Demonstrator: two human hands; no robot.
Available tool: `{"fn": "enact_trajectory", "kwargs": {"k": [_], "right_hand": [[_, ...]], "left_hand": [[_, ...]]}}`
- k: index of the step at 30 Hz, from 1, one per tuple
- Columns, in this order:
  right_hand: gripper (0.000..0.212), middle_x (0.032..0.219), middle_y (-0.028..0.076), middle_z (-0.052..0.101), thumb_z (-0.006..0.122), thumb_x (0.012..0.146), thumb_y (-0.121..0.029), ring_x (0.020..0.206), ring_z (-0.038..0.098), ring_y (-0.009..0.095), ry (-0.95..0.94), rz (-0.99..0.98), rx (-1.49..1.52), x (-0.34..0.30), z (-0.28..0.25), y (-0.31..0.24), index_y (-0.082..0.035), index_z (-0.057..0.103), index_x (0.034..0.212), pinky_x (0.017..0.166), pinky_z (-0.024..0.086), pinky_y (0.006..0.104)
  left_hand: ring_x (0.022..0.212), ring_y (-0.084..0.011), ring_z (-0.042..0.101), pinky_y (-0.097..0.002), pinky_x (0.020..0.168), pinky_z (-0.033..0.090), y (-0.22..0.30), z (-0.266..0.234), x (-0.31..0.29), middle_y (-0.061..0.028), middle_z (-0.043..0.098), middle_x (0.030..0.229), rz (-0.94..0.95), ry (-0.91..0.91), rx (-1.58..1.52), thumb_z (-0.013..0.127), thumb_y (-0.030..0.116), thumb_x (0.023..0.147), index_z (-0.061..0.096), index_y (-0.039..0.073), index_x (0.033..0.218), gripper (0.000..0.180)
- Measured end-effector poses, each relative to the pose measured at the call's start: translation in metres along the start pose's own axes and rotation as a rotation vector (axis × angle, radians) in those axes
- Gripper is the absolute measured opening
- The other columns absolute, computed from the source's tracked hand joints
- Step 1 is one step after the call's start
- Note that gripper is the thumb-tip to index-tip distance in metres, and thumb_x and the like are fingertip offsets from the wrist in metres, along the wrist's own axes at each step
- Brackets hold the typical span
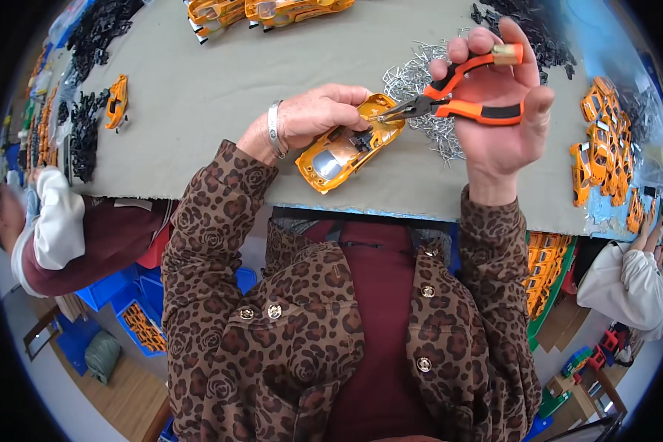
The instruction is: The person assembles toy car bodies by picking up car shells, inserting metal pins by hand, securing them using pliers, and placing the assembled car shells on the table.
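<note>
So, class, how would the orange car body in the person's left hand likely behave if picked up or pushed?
The orange car body is probably light for its size, since it looks like a hollow shell. It is likely fairly stiff, as no bending shows where the left hand grips it. Its glossy surface may make it somewhat slippery.

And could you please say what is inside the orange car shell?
A pale panel and a black part show in the shell; spots under the left hand and pliers are hidden.
</note>
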State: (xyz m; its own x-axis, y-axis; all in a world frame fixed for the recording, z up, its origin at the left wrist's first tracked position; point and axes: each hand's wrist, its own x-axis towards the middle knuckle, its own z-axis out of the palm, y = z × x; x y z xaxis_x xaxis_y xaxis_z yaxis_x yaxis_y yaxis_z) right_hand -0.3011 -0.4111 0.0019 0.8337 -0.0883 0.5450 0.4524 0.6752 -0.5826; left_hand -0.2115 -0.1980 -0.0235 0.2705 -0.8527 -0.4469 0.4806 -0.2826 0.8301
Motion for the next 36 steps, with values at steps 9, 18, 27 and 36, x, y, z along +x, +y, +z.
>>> {"fn": "enact_trajectory", "kwargs": {"k": [9, 18, 27, 36], "right_hand": [[0.051, 0.110, 0.015, 0.056, 0.056, 0.094, -0.035, 0.097, 0.056, 0.026, 0.221, -0.160, -0.160, -0.017, 0.023, 0.024, -0.001, 0.045, 0.130, 0.080, 0.051, 0.0418], [0.043, 0.105, 0.011, 0.054, 0.054, 0.095, -0.036, 0.092, 0.052, 0.023, 0.296, -0.179, -0.050, -0.022, 0.019, 0.020, -0.004, 0.049, 0.123, 0.076, 0.049, 0.0417], [0.043, 0.106, 0.009, 0.053, 0.053, 0.096, -0.039, 0.095, 0.050, 0.023, 0.393, -0.191, -0.007, -0.029, 0.019, 0.019, -0.005, 0.049, 0.123, 0.079, 0.046, 0.0420], [0.049, 0.109, 0.009, 0.052, 0.050, 0.096, -0.043, 0.097, 0.050, 0.023, 0.496, -0.215, -0.056, -0.036, 0.026, 0.019, -0.006, 0.045, 0.127, 0.083, 0.047, 0.0436]], "left_hand": [[0.071, -0.0056, 0.059, -0.0199, 0.063, 0.050, -0.001, 0.001, 0.000, -0.0042, 0.064, 0.092, -0.016, -0.017, -0.153, 0.054, 0.004, 0.081, 0.056, -0.004, 0.119, 0.040], [0.070, -0.0042, 0.056, -0.0187, 0.060, 0.047, -0.002, 0.000, 0.001, -0.0027, 0.064, 0.091, -0.011, -0.023, -0.108, 0.055, 0.005, 0.080, 0.056, -0.003, 0.121, 0.041], [0.085, -0.0195, 0.068, -0.0291, 0.075, 0.057, 0.000, 0.004, -0.001, -0.0166, 0.063, 0.109, 0.006, -0.034, -0.095, 0.047, 0.000, 0.080, 0.047, -0.008, 0.128, 0.048], [0.087, -0.0137, 0.065, -0.0253, 0.079, 0.054, -0.002, 0.007, 0.000, -0.0130, 0.063, 0.112, -0.009, 0.027, -0.055, 0.048, 0.001, 0.081, 0.048, -0.006, 0.129, 0.048]]}}
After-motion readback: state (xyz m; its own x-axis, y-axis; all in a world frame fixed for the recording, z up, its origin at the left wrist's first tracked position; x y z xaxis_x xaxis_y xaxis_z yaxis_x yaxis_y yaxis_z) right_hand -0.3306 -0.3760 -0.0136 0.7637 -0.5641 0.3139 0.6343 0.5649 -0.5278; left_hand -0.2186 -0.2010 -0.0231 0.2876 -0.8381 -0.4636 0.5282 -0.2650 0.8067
